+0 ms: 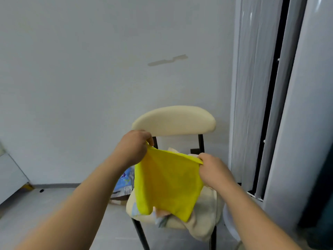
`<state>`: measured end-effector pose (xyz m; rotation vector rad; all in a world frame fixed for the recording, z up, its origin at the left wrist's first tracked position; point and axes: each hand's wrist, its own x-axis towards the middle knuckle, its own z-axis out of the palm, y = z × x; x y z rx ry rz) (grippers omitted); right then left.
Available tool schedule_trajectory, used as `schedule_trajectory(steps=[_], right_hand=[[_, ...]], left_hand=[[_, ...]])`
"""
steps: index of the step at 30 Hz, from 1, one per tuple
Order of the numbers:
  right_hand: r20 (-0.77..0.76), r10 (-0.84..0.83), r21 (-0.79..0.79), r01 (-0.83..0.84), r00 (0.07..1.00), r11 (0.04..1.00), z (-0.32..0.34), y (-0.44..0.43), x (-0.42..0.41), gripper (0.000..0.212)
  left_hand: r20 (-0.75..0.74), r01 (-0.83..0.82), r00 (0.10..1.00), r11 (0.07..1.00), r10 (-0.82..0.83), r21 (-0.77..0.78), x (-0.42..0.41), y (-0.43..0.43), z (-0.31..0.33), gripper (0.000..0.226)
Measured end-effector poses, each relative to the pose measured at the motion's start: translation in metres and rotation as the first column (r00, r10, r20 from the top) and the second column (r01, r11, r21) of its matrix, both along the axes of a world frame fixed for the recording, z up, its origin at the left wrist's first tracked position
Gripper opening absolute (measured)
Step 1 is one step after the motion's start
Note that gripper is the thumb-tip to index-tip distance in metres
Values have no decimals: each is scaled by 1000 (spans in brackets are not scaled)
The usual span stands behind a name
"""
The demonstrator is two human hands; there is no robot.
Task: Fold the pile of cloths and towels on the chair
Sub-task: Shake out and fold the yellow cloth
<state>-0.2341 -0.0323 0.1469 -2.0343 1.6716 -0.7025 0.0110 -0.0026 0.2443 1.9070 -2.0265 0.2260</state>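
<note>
Pinching the 2 top corners of the yellow cloth point(167, 183): left grip point(134, 147) closed on the higher left corner, right grip point(211, 168) closed on the lower right one. Hanging in front of the chair point(174, 120), just above the pile point(203, 222) on its seat. Probably squaring up for the 1st fold. Level the sloping top edge, keep it taut, lift the lower corners free of the pile, then bring corner to corner evenly.
</note>
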Motion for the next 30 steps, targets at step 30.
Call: schedule_trajectory(steps=[30], right_hand=[[-159,423,32,-424,892,905,-137,-78,42,15]], left_hand=[[-869,-321,287,895,404,310,-6,-85,-215,29]])
